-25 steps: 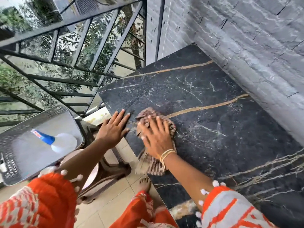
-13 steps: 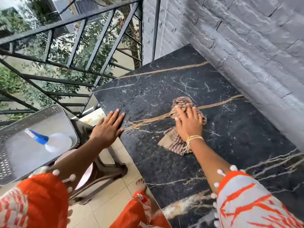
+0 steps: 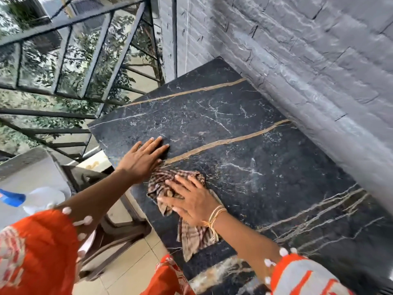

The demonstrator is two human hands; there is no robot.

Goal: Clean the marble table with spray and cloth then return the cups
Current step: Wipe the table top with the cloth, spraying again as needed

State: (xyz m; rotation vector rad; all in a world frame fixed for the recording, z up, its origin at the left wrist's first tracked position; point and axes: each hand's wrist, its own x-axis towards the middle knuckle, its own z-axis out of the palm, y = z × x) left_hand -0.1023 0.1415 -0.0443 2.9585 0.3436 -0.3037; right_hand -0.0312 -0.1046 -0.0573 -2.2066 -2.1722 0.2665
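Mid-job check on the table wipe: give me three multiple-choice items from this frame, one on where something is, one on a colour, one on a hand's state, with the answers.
1. Where does the cloth lie?
A. On the marble table, near its left edge
B. On the grey tray
C. Over the railing

2. What colour is the head of the spray bottle?
A. Red
B. Blue
C. Green

3. How is the left hand set?
A. Curled round the spray bottle
B. Pinching the cloth
C. Flat on the marble, fingers straight

Answers:
1. A, the checked cloth sits on the marble table under the right hand, one end trailing towards the near edge.
2. B, the part seen at the picture's left edge is blue.
3. C, its fingers lie straight on the stone beside the cloth, with no grip on anything.
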